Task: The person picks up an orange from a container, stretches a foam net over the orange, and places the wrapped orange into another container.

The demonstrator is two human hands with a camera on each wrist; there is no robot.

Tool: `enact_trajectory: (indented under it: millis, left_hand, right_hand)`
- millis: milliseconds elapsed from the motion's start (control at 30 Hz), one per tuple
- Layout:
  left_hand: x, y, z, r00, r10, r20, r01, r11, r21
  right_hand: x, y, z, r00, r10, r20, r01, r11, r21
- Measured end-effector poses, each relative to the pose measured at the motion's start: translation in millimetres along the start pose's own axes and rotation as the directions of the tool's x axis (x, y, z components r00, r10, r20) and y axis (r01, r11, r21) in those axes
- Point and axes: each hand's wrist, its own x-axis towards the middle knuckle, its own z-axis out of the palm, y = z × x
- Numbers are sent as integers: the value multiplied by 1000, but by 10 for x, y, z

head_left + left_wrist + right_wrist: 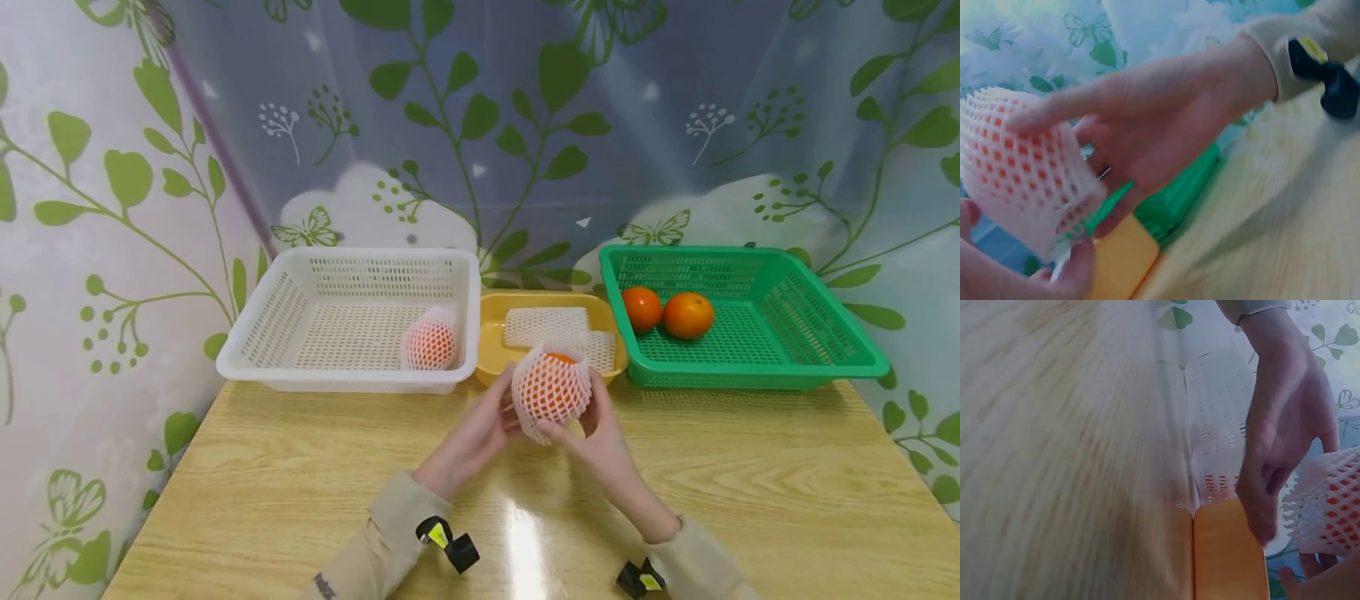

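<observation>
Both hands hold an orange in a white foam net sleeve (553,390) above the table's far half, in front of the yellow basket. My left hand (480,429) grips its left side, the fingers at the net's edge. On the right side, my right hand (603,433) has its thumb across the front and its fingers round behind. Orange skin shows through the mesh and at the top. In the left wrist view the right hand (1166,119) reaches over the net (1022,169). The right wrist view shows the left hand (1288,419) beside it.
A white basket (348,387) at left contains another netted fruit (431,342). Flat foam nets (547,327) lie in the yellow basket (491,333) at centre. At right, a green basket (757,375) contains two bare oranges (688,315). A patterned curtain (480,133) hangs behind.
</observation>
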Motion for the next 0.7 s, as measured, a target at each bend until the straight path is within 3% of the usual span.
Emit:
enact_trajectory:
  millis: [67,167,333,400,500,700]
  left_hand:
    - [-8,25,-12,998,60,-13,-59,993,103]
    - [-21,66,-8,989,149,8,-146,963,226]
    - [-41,79,49,979,158,128,-194,917,348]
    - [-46,62,69,976,149,157,-197,911,362]
    - [-52,42,82,978,153,145,-195,919,343]
    - [-53,66,87,977,181,117,-210,921,328]
  right_hand:
    - [0,-18,-11,1000,25,-1,-25,999,24]
    - [3,-32,-22,998,69,11,-70,997,43]
    - [5,-5,-26,991,113,67,-112,994,-11]
    - [5,6,-23,991,110,80,-107,994,-32]
    - [3,7,-22,993,101,69,-96,993,-67]
    - [-5,-16,-31,1000,-5,2,5,956,-294]
